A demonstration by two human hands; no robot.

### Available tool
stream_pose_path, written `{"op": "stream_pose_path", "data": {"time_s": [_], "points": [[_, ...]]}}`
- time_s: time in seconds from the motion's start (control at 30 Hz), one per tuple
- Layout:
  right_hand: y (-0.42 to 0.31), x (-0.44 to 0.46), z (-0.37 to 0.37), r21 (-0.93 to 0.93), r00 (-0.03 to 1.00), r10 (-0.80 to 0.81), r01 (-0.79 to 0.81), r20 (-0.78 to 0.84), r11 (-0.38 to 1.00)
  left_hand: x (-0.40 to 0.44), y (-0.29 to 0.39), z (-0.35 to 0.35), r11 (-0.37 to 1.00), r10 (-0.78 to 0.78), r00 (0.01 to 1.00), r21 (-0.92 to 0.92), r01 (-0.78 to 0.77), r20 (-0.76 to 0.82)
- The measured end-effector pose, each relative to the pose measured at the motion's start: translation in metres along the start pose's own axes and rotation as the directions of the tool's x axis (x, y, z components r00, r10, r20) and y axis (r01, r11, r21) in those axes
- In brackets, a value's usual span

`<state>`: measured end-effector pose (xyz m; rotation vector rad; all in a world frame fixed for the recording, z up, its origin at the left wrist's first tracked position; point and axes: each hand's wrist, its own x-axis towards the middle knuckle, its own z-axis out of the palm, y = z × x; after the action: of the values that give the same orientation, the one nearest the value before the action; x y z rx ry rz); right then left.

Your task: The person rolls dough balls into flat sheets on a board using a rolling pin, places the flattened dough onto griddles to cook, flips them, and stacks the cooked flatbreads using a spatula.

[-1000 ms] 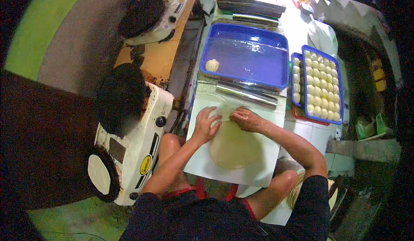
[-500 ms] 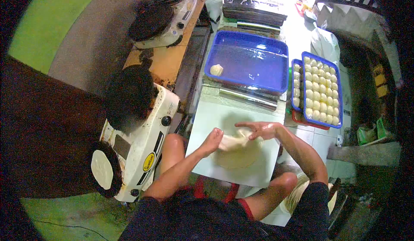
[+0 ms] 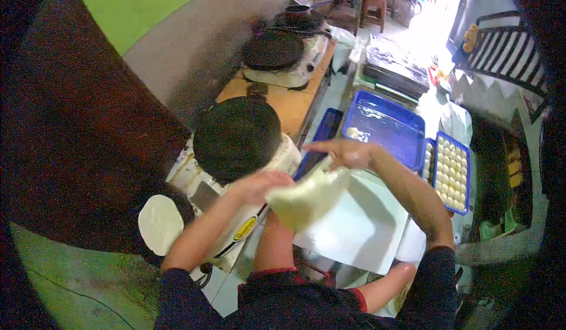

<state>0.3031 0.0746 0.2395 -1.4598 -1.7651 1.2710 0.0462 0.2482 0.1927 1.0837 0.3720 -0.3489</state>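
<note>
A thin sheet of dough (image 3: 309, 197) hangs in the air between my hands, blurred by motion, left of the white board (image 3: 362, 224). My left hand (image 3: 265, 186) is at the dough's left end, its fingers smeared by motion. At the upper right end, my right hand (image 3: 345, 153) pinches the edge of the dough, with one finger stretched out to the left. Another flat round of dough (image 3: 161, 225) lies on a dark round pan at the lower left.
A black round griddle (image 3: 239, 138) sits on a white stove just beyond my left hand. Behind it is a second griddle (image 3: 273, 50). The blue tray (image 3: 386, 126) holds a dough ball; another blue tray (image 3: 452, 173) at right holds several balls.
The dough has been lifted off the white board and carried left toward the stove, with both hands moving along. The view has turned left and up.
</note>
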Motion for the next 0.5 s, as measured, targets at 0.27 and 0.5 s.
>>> {"op": "stream_pose_path", "data": {"time_s": [0.27, 0.5], "points": [[-0.028, 0.219, -0.089, -0.142, 0.981, -0.128, 0.107, -0.148, 0.984, -0.097, 0.154, -0.142, 0.631, 0.557, 0.729, 0.774, -0.059, -0.398], [0.075, 0.22, 0.025, -0.784, 0.987, -0.159, 0.104, 0.008, 0.612, -0.077, -0.004, -0.184, -0.188, 0.519, 0.853, 0.98, 0.062, 0.046]]}}
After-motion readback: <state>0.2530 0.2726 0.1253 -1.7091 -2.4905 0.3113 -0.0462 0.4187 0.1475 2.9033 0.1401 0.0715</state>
